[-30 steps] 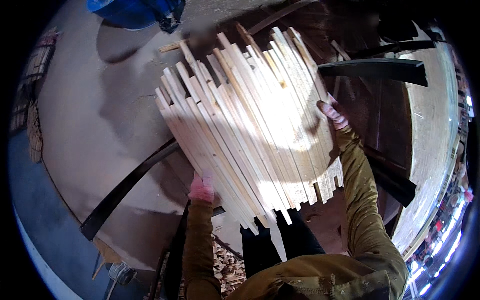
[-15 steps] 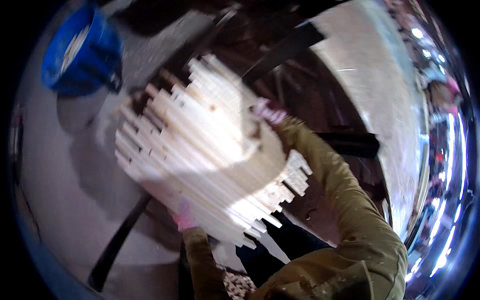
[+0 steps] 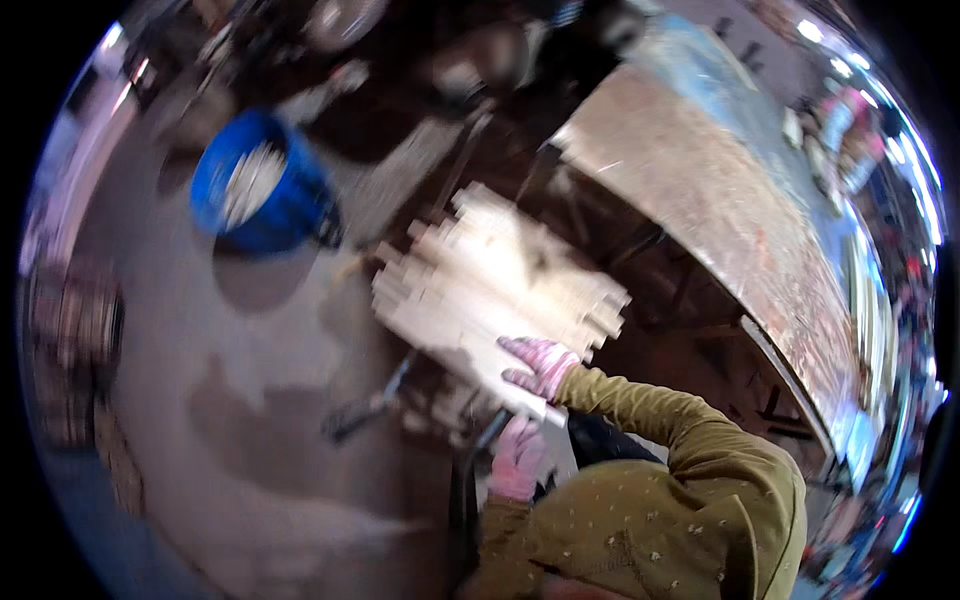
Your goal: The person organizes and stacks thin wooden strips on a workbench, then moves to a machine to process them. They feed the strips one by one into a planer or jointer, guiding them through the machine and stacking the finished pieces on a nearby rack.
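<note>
A layer of pale wooden strips (image 3: 490,290) with uneven ends lies side by side in front of me, over dark metal bars. My right hand (image 3: 543,366), in a pink-and-white glove, rests on the strips' near right part with its fingers stretched apart. Just below the strips' near end is my left hand (image 3: 518,456), in a pink glove, fingers pointing up toward them. Blur hides whether its fingers touch the strips or hold anything.
A blue bucket (image 3: 225,225) holding pale wood pieces stands on the floor at the far left. To the right is a large worn table (image 3: 700,170). A dark metal leg (image 3: 365,410) sticks out left of the strips. Stacked material (image 3: 85,320) shows at the left edge.
My right hand has moved from the strips' far right side to their near end. My left hand has left their left edge and come closer to me. The strips look farther off.
</note>
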`<action>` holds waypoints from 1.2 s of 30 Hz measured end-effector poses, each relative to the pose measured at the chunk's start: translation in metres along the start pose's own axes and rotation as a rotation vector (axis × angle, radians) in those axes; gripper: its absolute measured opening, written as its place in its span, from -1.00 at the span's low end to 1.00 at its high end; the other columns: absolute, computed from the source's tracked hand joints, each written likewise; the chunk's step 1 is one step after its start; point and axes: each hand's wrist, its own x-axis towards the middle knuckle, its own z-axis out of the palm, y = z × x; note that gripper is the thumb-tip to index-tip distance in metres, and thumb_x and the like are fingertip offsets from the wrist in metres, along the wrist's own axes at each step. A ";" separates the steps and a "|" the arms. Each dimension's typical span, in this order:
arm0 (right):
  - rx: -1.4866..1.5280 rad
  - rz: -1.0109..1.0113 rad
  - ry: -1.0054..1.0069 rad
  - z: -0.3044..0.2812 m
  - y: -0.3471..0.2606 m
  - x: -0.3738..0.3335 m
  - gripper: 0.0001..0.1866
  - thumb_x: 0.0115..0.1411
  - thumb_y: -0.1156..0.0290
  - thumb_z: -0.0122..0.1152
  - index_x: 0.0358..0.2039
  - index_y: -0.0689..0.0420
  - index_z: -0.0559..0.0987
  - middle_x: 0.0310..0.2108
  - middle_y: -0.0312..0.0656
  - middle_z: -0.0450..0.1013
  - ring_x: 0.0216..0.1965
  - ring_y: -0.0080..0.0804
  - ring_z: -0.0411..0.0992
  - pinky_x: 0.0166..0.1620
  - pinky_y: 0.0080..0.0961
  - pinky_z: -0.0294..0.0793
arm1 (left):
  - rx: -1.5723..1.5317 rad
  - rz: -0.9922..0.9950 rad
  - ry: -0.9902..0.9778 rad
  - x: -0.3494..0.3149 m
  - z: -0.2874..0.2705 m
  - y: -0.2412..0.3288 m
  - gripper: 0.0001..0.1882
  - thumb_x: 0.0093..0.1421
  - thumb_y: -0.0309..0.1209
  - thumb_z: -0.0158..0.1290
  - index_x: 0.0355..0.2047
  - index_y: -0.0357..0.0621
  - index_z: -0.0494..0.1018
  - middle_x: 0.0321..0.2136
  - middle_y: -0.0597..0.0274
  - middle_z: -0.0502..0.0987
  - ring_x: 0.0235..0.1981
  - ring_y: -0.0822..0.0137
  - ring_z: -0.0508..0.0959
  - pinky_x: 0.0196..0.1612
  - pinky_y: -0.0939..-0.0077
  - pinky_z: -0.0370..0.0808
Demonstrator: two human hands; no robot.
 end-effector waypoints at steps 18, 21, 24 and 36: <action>-0.072 -0.433 -0.842 0.150 -0.238 -0.020 -0.51 0.23 -0.01 0.00 0.04 0.03 0.38 -0.20 -0.06 0.46 -0.12 -0.06 0.45 -0.08 -0.16 0.43 | 1.312 -0.955 0.720 -0.188 -0.352 0.017 -0.54 0.31 -0.13 -0.17 0.12 -0.11 0.34 0.07 0.02 0.42 0.09 0.09 0.43 0.11 0.28 0.36; -0.093 -0.200 -0.840 0.163 -0.239 -0.009 -0.57 0.23 0.06 0.00 0.02 0.02 0.40 -0.21 -0.09 0.47 -0.11 -0.10 0.45 -0.08 -0.16 0.43 | 1.421 -1.012 0.349 -0.181 -0.408 0.013 -0.51 0.30 -0.06 -0.19 0.04 -0.13 0.40 0.03 -0.02 0.45 0.08 0.04 0.43 0.12 0.20 0.36; -0.158 -0.037 -0.610 0.157 -0.246 -0.010 -0.62 0.21 0.12 0.01 -0.03 0.04 0.41 -0.22 -0.10 0.47 -0.13 -0.11 0.45 -0.08 -0.17 0.44 | 1.571 -0.991 0.105 -0.124 -0.467 0.062 -0.47 0.28 0.00 -0.22 -0.03 -0.16 0.46 0.00 -0.06 0.47 0.08 -0.02 0.43 0.12 0.12 0.35; -0.288 0.927 -0.517 0.181 -0.294 -0.006 -0.56 0.17 0.00 0.01 -0.07 0.00 0.53 -0.13 -0.04 0.51 -0.10 -0.05 0.47 -0.04 -0.19 0.47 | -0.105 -0.126 0.353 0.107 -0.593 0.427 -0.69 0.28 -0.20 -0.04 -0.56 0.05 0.20 -0.60 0.38 0.28 -0.66 0.46 0.30 -0.59 0.53 0.31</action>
